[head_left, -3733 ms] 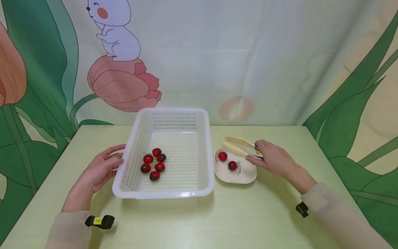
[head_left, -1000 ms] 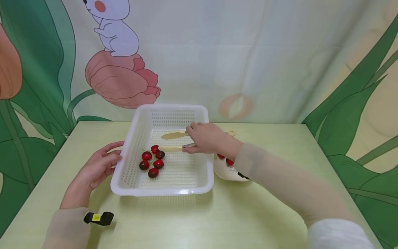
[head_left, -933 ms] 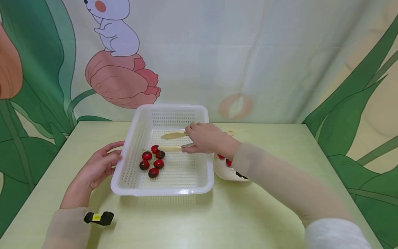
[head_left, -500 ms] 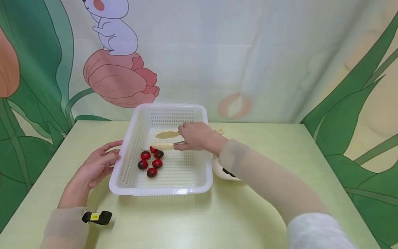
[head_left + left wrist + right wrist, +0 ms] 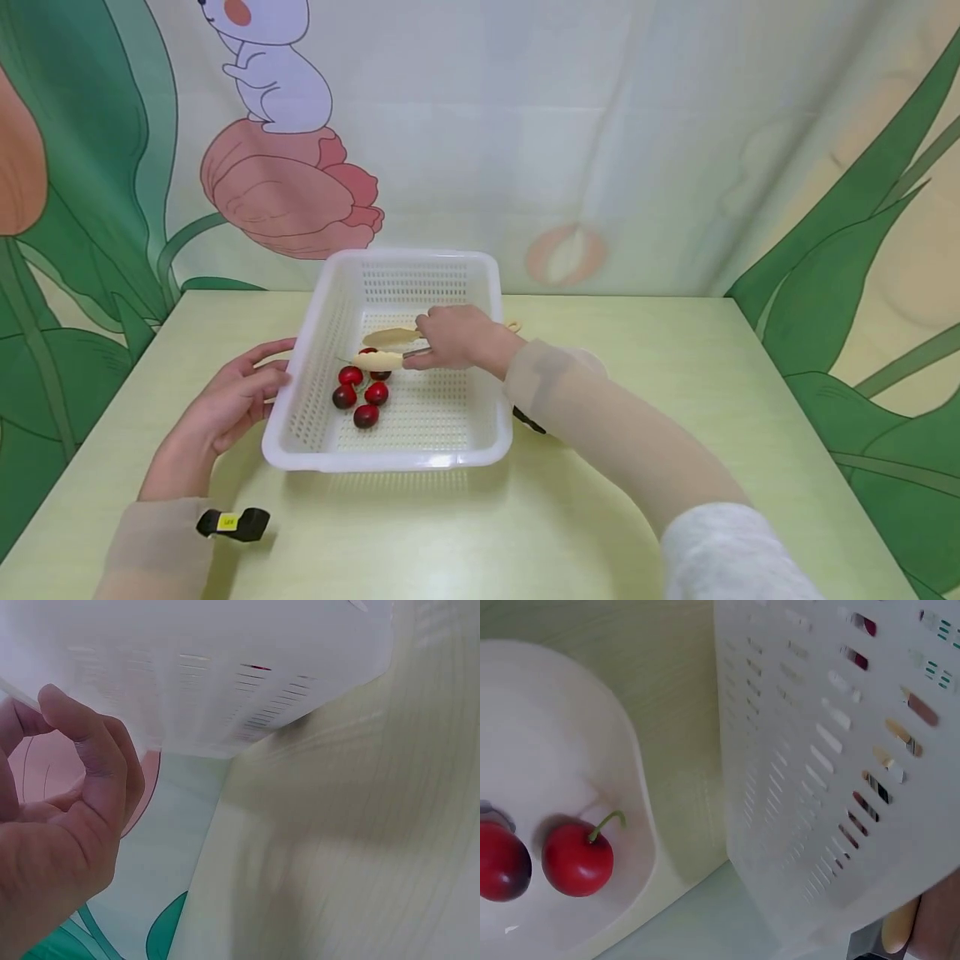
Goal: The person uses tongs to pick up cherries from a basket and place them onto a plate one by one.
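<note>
In the head view my right hand (image 5: 453, 337) grips a pair of tongs (image 5: 378, 361), steel with cream tips, inside the white perforated plastic basket (image 5: 450, 459). The tips stand apart over the rearmost of several dark red cherries (image 5: 366, 416), partly covering two of them. Whether they touch a cherry I cannot tell. My left hand (image 5: 236, 396) holds the basket's left rim; the left wrist view shows that hand's bent fingers (image 5: 94, 761) at the basket's edge. Two cherries (image 5: 577, 859) lie on a small pale plate (image 5: 551, 697) in the right wrist view.
The basket stands on a pale green-yellow table (image 5: 420, 533). Right of it, the plate is mostly hidden under my right forearm in the head view. A curtain (image 5: 660, 167) with printed plants and a cartoon animal hangs behind the table.
My right hand carried the tongs from above the plate leftward into the basket. In the last half second they went further left, over the back cherries. My left hand stays at the rim.
</note>
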`<state>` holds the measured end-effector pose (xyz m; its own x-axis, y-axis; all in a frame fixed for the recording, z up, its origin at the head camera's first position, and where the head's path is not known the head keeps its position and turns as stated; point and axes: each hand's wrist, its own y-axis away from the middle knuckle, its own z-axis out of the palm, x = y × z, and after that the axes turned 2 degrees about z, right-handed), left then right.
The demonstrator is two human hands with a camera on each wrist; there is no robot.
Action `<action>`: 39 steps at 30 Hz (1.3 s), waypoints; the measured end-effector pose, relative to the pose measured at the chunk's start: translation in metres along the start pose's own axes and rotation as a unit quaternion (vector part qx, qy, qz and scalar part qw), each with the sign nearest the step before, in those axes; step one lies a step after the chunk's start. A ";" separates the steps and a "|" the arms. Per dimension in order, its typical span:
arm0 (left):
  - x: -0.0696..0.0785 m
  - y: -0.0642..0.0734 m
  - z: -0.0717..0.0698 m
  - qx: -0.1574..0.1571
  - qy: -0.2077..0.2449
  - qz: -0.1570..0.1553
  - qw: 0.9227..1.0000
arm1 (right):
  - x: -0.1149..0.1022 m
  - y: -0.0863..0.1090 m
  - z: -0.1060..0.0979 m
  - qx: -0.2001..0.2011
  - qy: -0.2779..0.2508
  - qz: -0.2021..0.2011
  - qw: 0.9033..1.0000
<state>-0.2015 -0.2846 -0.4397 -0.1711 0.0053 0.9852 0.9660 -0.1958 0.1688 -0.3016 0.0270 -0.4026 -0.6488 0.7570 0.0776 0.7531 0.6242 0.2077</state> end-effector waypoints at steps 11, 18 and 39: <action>0.002 0.000 0.002 0.003 -0.004 0.000 1.000 | 0.000 -0.003 0.000 -0.038 0.005 0.012 0.999; 0.004 0.000 0.002 0.002 -0.004 0.003 1.000 | 0.001 -0.004 0.000 -0.032 0.003 0.013 0.999; 0.000 0.001 0.001 0.010 -0.012 -0.004 1.000 | -0.001 0.001 0.000 -0.012 0.010 0.008 1.000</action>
<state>-0.2001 -0.2841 -0.4399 -0.1750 0.0305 0.9841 0.9682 -0.1760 0.1776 -0.3002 0.0272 -0.4028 -0.6386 0.7628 0.1016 0.7612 0.6067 0.2293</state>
